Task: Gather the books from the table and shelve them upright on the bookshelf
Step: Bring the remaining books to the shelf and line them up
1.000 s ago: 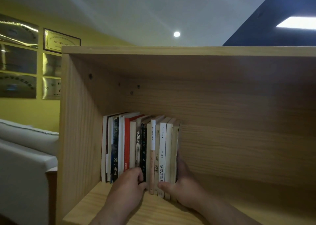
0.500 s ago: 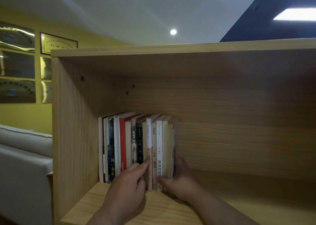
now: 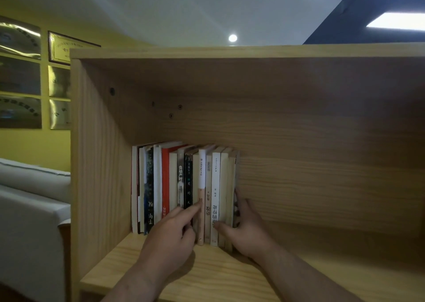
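A row of several books (image 3: 184, 186) stands upright at the left end of a light wooden bookshelf (image 3: 299, 140), spines facing me. My left hand (image 3: 170, 235) rests against the spines near the middle of the row, its index finger stretched onto a pale spine (image 3: 201, 170). My right hand (image 3: 246, 228) cups the right end of the row, thumb on the front of a white spine (image 3: 216, 186) and fingers flat against the outer cover of the last book. No table is in view.
The shelf board (image 3: 230, 271) runs wide to the right of the books. The shelf's left wall (image 3: 99, 163) bounds the row. A pale sofa (image 3: 30, 200) stands at the left below a yellow wall with framed plaques (image 3: 59, 48).
My left index finger has stretched out onto the spines from a curled grip. The row now stands straighter and tighter. My right hand stays at the row's right end.
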